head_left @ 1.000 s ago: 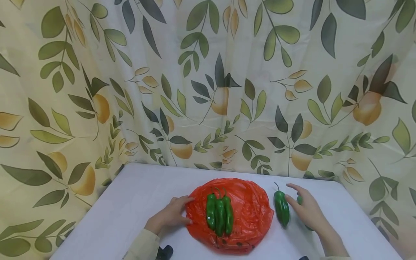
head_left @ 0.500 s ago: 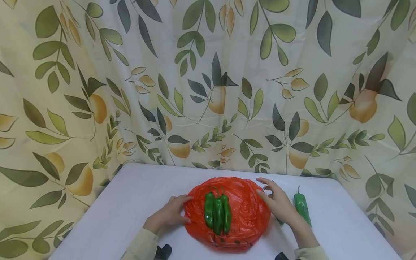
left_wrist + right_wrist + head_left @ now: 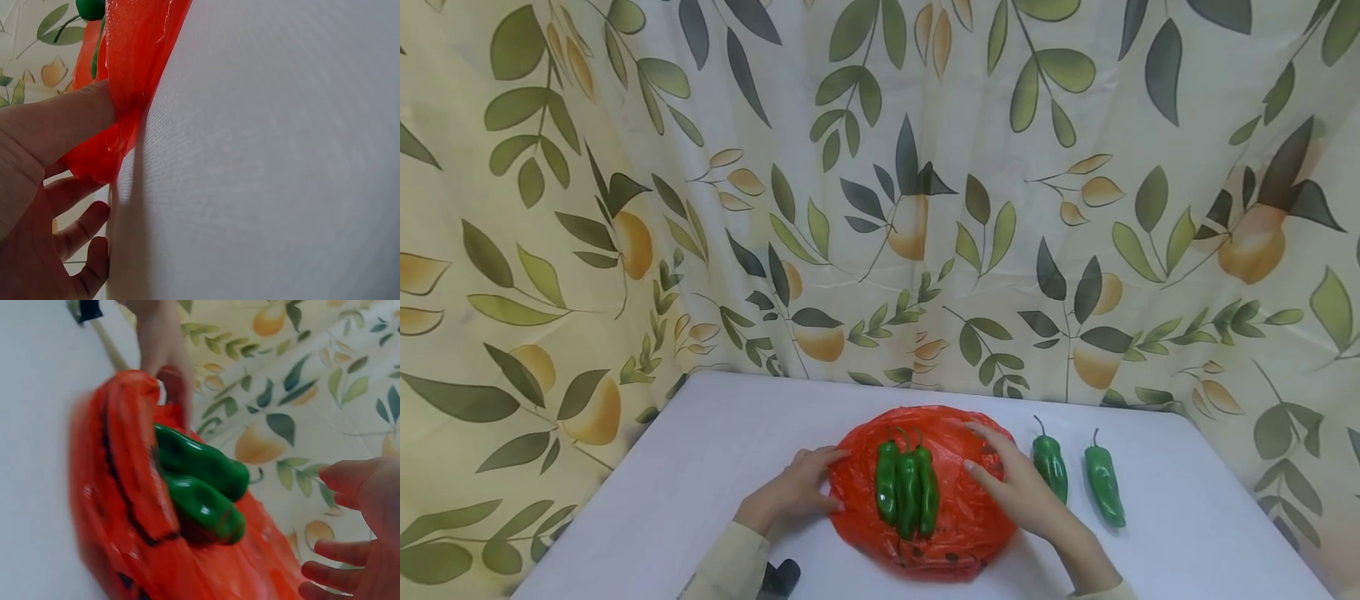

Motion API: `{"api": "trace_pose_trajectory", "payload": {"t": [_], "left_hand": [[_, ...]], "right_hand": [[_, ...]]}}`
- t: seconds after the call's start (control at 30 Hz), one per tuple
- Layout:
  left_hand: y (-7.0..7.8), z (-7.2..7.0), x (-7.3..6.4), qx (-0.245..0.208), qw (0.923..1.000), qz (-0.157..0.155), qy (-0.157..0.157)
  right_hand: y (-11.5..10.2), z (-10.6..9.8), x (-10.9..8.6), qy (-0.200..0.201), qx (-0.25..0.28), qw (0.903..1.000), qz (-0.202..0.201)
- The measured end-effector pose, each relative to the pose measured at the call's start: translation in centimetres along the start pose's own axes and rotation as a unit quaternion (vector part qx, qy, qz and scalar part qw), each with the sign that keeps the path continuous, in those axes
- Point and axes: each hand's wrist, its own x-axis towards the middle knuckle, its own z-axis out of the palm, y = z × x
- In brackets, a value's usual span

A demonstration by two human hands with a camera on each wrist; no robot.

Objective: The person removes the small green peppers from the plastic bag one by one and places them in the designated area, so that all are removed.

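A crumpled red plastic bag (image 3: 973, 529) lies on the table with three green peppers (image 3: 907, 493) side by side on it. At its left edge my left hand (image 3: 796, 490) holds the rim; the left wrist view shows the thumb against the red plastic and a finger behind it. My right hand (image 3: 1018, 492) hovers over the bag's right part, fingers spread and apart from the peppers. In the right wrist view those fingers (image 3: 340, 553) hold nothing. Right of the bag lie two more green peppers, one nearer (image 3: 1051, 465) and one farther (image 3: 1103, 486), stems pointing away.
The white table (image 3: 752, 408) carries the bag and peppers. A curtain (image 3: 880, 208) with leaf and fruit print hangs behind its far edge. Black wrist gear (image 3: 781, 577) shows beside the left sleeve.
My right hand has moved left from the two loose peppers to over the bag's right side, uncovering both. My left hand stays at the bag's left edge.
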Motion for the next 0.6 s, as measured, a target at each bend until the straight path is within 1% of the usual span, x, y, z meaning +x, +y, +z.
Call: {"api": "trace_pose_trajectory", "payload": {"t": [0.07, 0.17, 0.3, 0.37, 0.47, 0.6], "left_hand": [[0.0, 0.0, 0.0, 0.001, 1.0, -0.002, 0.001], [-0.1, -0.1, 0.0, 0.001, 1.0, -0.006, 0.001], [-0.1, 0.0, -0.1, 0.003, 1.0, -0.001, 0.003], [-0.1, 0.0, -0.1, 0.002, 1.0, -0.001, 0.003], [-0.2, 0.1, 0.0, 0.001, 1.0, -0.002, 0.003], [-0.2, 0.2, 0.2, -0.001, 1.0, -0.006, 0.003]], "right_hand": [[-0.1, 0.8, -0.1, -0.016, -0.003, 0.9999, -0.002], [-0.1, 2.1, -0.2, -0.057, -0.004, 0.9982, -0.016], [0.2, 3.5, -0.3, -0.132, -0.005, 0.9907, -0.034], [0.4, 4.0, -0.4, -0.156, -0.005, 0.9871, -0.034], [0.8, 4.3, -0.5, -0.17, -0.009, 0.9849, -0.032], [1.6, 4.4, -0.3, -0.155, -0.024, 0.9874, -0.019]]}}
